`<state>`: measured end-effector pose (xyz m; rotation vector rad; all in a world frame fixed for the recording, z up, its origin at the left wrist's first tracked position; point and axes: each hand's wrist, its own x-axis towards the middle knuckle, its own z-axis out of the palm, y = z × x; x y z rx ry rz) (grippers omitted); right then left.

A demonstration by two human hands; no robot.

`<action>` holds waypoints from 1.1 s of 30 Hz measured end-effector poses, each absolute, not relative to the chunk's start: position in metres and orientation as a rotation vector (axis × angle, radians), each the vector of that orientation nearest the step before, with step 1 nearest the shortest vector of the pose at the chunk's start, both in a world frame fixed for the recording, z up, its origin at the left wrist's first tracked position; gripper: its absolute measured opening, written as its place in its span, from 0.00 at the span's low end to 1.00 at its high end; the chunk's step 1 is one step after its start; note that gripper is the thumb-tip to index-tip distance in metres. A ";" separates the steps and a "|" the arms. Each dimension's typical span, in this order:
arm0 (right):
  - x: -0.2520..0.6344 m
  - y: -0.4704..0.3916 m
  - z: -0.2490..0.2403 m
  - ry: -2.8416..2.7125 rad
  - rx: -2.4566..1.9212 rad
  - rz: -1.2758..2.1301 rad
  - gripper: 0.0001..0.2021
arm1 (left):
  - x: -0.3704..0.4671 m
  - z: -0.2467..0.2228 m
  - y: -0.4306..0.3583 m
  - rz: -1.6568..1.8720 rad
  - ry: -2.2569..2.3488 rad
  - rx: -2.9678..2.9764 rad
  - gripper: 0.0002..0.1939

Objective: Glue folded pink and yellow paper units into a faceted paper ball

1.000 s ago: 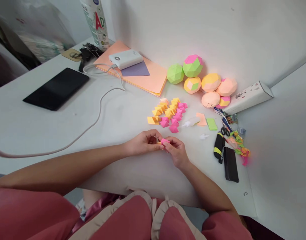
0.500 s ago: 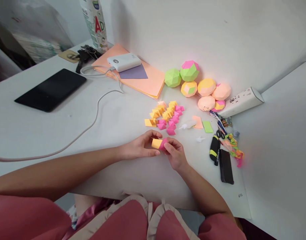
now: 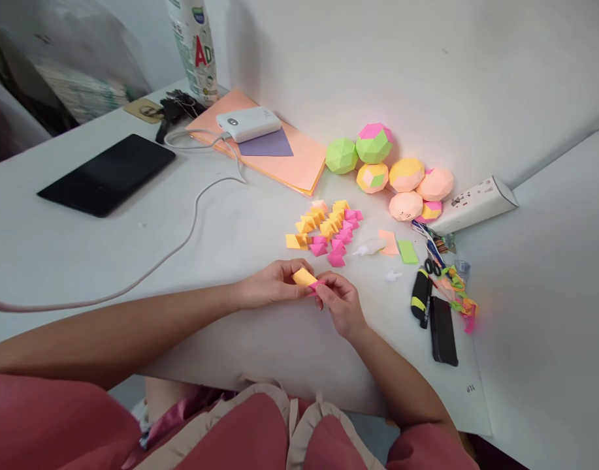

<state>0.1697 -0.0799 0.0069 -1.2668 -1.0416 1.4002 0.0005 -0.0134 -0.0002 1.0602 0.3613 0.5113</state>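
Between my two hands is a folded paper piece (image 3: 304, 277), yellow at its upper left end and pink at its lower right. My left hand (image 3: 272, 284) pinches the yellow part between thumb and fingers. At the pink end, my right hand (image 3: 342, 302) grips with thumb and fingertips, which cover much of the pink. Just beyond the hands lie folded yellow paper units (image 3: 330, 227) and pink paper units (image 3: 337, 246) in loose rows. A small white-tipped glue bottle (image 3: 369, 247) rests to their right, and its white cap (image 3: 392, 276) lies nearer to me.
Faceted paper balls (image 3: 374, 142) sit against the wall. A peach sheet (image 3: 388, 242) and green sheet (image 3: 407, 251) lie near scissors (image 3: 432, 266), a cutter (image 3: 420, 295) and a black case (image 3: 443, 331). Leftward are a tablet (image 3: 108, 175), power bank (image 3: 249, 124), cable (image 3: 195, 215) and bottle (image 3: 195, 52).
My left hand has closed from an open curve onto the yellow part of the paper piece. The piece has tilted, and its pink end is now more covered. The view has shifted slightly.
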 end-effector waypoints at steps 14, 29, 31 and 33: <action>0.173 -0.078 0.004 -1.118 -1.228 1.370 0.05 | 0.000 0.003 -0.013 0.528 0.261 1.017 0.08; 0.166 -0.084 0.012 -1.061 -1.202 1.483 0.09 | 0.004 0.002 -0.022 0.473 0.319 0.977 0.08; 0.171 -0.080 0.016 -1.150 -1.234 1.493 0.10 | 0.004 0.002 -0.021 0.464 0.351 0.953 0.08; 0.184 -0.071 0.019 -1.283 -1.362 1.306 0.10 | 0.004 0.000 -0.019 0.461 0.428 0.909 0.08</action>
